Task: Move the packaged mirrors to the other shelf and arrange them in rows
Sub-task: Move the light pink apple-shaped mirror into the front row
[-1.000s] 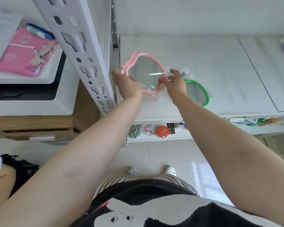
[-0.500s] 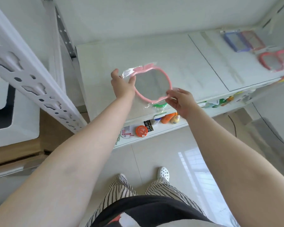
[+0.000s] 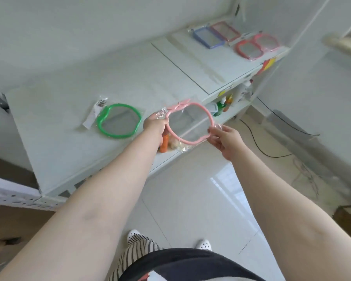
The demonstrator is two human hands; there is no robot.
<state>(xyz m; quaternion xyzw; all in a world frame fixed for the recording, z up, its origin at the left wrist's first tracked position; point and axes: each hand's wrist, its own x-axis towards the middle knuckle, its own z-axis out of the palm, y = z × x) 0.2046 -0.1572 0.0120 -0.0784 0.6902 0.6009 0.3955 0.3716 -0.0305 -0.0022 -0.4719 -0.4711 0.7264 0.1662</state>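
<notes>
The pink mirror point(image 3: 187, 122) has an apple-shaped pink plastic frame with a small bow-like leaf at its top, a grey reflecting face, and it sits inside a clear plastic bag whose crinkled edges stick out at both sides. It is held in the air, just in front of the front edge of the white shelf point(image 3: 69, 118) and above the floor, between the two hands. The left hand point(image 3: 155, 126) grips the frame's left side near the leaf, with its fingers curled round the rim and the bag. The right hand point(image 3: 224, 138) pinches the opposite, lower right edge of the frame between thumb and fingers, so each grip is closed on the mirror and the mirror spans the gap between them. The face of the mirror is turned up toward the camera. Its long axis runs from the leaf at the upper left down to the rounded bottom at the lower right, tilted a little. On the shelf, left of the left hand, a green mirror point(image 3: 119, 120) of the same shape lies flat in its bag with a barcode label at its left end. Far at the right end of the shelf lie four more packaged mirrors, a blue one point(image 3: 208, 39), a dark pink rectangular one point(image 3: 225, 31), a red one point(image 3: 248, 49) and a pink one point(image 3: 266, 42), close together in pairs.
</notes>
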